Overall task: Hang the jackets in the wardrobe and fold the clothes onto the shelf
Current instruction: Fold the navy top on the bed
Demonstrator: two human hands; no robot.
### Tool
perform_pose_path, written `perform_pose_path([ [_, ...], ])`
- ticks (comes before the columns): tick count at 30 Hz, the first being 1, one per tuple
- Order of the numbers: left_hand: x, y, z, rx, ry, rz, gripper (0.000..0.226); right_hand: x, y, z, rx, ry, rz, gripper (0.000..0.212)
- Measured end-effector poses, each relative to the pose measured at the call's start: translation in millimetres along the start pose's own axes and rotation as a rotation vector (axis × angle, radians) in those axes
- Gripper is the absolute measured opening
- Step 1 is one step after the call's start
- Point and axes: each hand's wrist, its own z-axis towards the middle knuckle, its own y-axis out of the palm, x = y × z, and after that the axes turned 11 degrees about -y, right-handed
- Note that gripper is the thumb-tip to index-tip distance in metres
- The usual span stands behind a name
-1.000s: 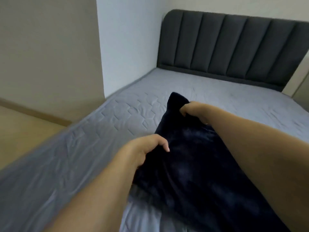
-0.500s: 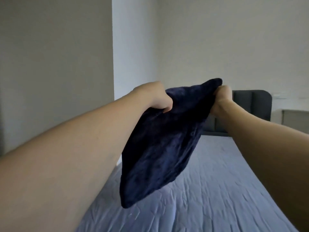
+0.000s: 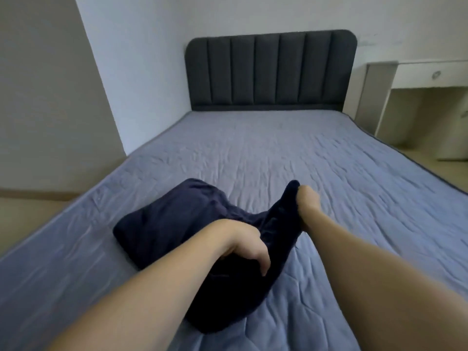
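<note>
A dark navy garment [image 3: 177, 224] lies partly bunched on the blue-grey quilted mattress [image 3: 291, 153], its far end flopped over toward the left. My right hand [image 3: 307, 202] pinches one corner and holds it lifted off the bed. My left hand [image 3: 247, 247] has its fingers curled into the near part of the cloth, gripping it close to the mattress. The garment's lower end runs under my left forearm. No wardrobe, shelf or hanger is in view.
A dark grey padded headboard [image 3: 271, 69] stands at the far end of the bed. A white desk [image 3: 425, 74] sits at the right, beside the bed. A beige wall and floor strip [image 3: 38, 206] run along the left side.
Both hands have swung the garment down from chest height onto the mattress. Its free end has landed on the bed at the left.
</note>
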Motion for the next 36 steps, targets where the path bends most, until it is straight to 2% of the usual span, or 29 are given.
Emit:
perform_pose_path([
  [3,-26.6,11.2,13.1,-0.033,-0.042,-0.154,0.050,9.8,15.2,0.6,-0.064,0.048,-0.098,0.022],
  [4,-35.9,7.0,15.7,-0.022,-0.048,-0.193,0.050,9.2,19.1,1.7,-0.072,-0.013,-0.132,0.023],
  [6,-56.6,-17.6,18.8,0.145,-0.076,-0.124,0.044,-10.6,24.1,11.5,-0.068,-0.022,-0.003,0.022],
  [9,-89.0,-56.1,15.9,0.444,-0.136,0.040,0.035,-59.7,45.5,25.3,-0.022,0.025,0.510,0.019],
  [11,-115.8,-82.5,21.5,0.555,-0.190,0.052,0.031,-100.7,64.4,40.1,-0.019,-0.055,0.609,0.012],
  [15,-176.8,-135.1,48.3,0.619,-0.288,-0.103,0.021,-166.2,118.3,73.9,-0.118,-0.300,0.447,0.019],
  [20,-233.8,-149.3,127.4,0.672,-0.333,-0.246,0.017,-178.6,210.7,121.0,-0.173,-0.459,0.124,0.028],
  [24,-273.0,-105.6,197.9,0.826,-0.362,-0.269,0.053,-147.9,280.8,142.9,-0.235,-0.460,-0.104,0.027],
  [27,-293.8,-86.8,227.0,0.896,-0.390,-0.217,0.075,-120.2,317.8,156.6,-0.236,-0.345,-0.130,0.013],
  [28,-297.8,-87.2,233.9,0.907,-0.399,-0.155,0.083,-115.4,326.0,163.1,-0.222,-0.307,-0.122,0.020],
  [31,-302.8,-96.0,244.9,0.831,-0.379,-0.110,0.101,-111.6,333.6,174.9,-0.263,-0.232,-0.192,0.064],
  [34,-301.7,-108.6,246.8,0.691,-0.353,-0.222,0.105,-107.5,332.3,178.7,-0.327,-0.281,-0.371,0.059],
  [36,-295.9,-119.6,243.1,0.562,-0.358,-0.299,0.109,-107.8,327.3,177.9,-0.337,-0.197,-0.399,0.079],
])
